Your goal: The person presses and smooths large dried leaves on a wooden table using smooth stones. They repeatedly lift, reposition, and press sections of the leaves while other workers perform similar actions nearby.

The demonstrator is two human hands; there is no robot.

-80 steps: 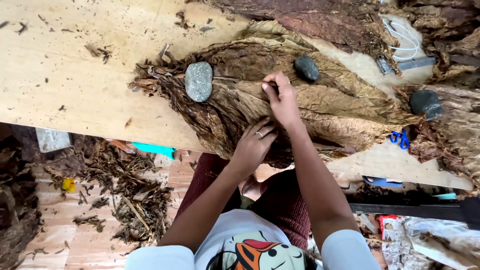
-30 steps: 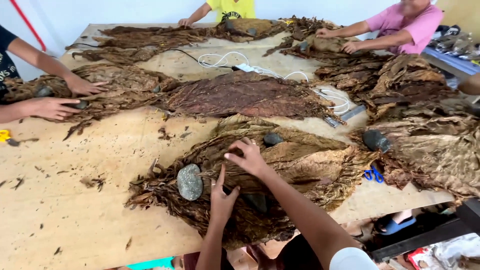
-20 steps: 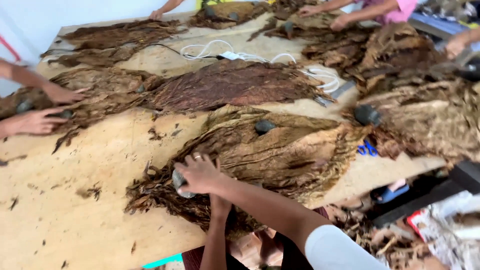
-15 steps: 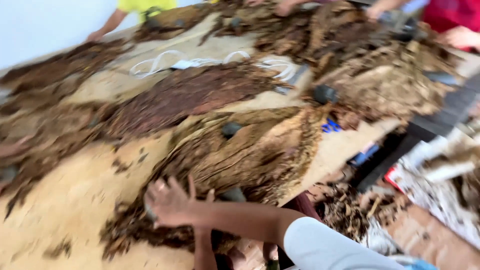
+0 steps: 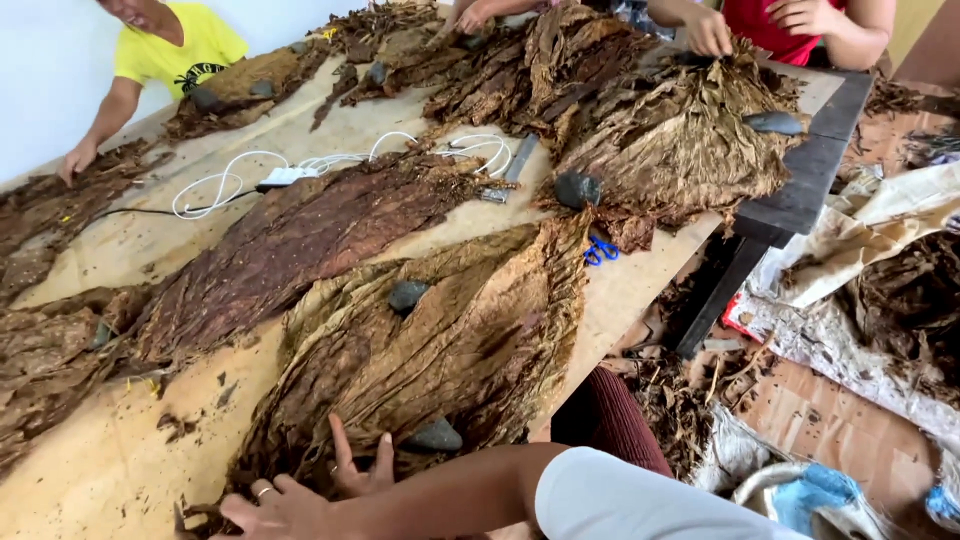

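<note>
A big pile of dried brown tobacco leaves (image 5: 440,350) lies on the pale wooden table (image 5: 90,480) in front of me. Two dark stones weigh it down, one near the middle (image 5: 407,295) and one at the near edge (image 5: 435,437). My right hand (image 5: 280,510) reaches across to the left and lies flat, fingers spread, on the pile's near left end. My left hand (image 5: 358,470) shows only its fingers behind that forearm, resting on the leaves beside the near stone. Neither hand grips anything.
More leaf piles (image 5: 290,230) with stones (image 5: 577,188) cover the table. A white cable (image 5: 300,170) and blue scissors (image 5: 600,250) lie between them. A person in yellow (image 5: 170,50) and a person in red (image 5: 800,25) work at the far side. Leaf scraps and bags litter the floor to the right.
The view has swung right and downward. My right hand went from the middle of the pile to its near left end, past the stone; my left hand stays close beside it.
</note>
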